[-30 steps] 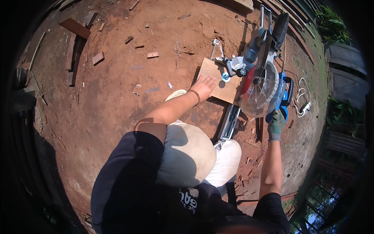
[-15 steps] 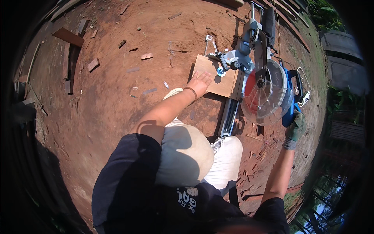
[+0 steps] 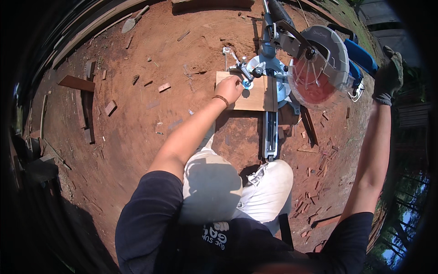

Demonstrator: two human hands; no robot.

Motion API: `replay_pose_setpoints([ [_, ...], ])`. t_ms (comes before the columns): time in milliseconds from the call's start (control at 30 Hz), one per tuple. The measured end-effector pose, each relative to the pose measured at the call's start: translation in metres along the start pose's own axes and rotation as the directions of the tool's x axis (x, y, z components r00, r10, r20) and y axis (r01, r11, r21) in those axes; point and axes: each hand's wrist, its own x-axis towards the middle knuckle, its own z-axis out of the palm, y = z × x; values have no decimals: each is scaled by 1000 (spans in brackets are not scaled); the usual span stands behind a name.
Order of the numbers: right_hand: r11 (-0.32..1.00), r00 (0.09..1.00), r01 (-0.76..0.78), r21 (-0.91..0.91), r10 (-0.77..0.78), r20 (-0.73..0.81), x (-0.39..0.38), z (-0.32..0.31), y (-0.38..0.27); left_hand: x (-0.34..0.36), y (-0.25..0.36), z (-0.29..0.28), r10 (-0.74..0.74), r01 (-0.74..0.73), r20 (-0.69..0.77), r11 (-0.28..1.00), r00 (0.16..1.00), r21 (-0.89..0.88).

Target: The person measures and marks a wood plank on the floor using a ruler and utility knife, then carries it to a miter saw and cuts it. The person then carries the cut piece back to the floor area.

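A wooden board [image 3: 253, 103] lies flat on the base of a miter saw [image 3: 321, 48]. A clamp [image 3: 245, 68] with a blue-and-white round foot [image 3: 247, 85] sits over the board. My bare left hand [image 3: 229, 90], a beaded bracelet at its wrist, rests above the board's left part. Its fingers are curled in beside the clamp foot; whatever they pinch is hidden. Far to the right, my gloved right hand [image 3: 389, 76] is closed at the end of the saw's blue handle [image 3: 361, 55]. The saw head is up, its red blade area [image 3: 312, 82] behind a clear guard, right of the board.
A slide rail [image 3: 270, 137] runs from the saw toward my knees. Dark wood offcuts [image 3: 83, 102] lie at the left, and small scraps [image 3: 315, 196] litter the dirt at the right. Long planks [image 3: 91, 34] line the far left; a trowel [image 3: 130, 23] lies nearby. A thick timber [image 3: 212, 5] lies at the far edge.
The saw head has swung up and away with my right hand, which moved farther out to the right. My left hand went from lying flat on the board to curled fingers by the clamp foot.
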Motion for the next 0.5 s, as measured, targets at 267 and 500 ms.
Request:
replay_pose_setpoints([
  [267, 802, 933, -325, 501, 360, 28, -34, -135, -49, 48, 39, -2, 420, -421, -41, 907, 906, -7],
  [500, 112, 161, -987, 117, 617, 770, -304, -262, -150, 85, 18, -27, 109, -114, -94, 992, 990, -55],
])
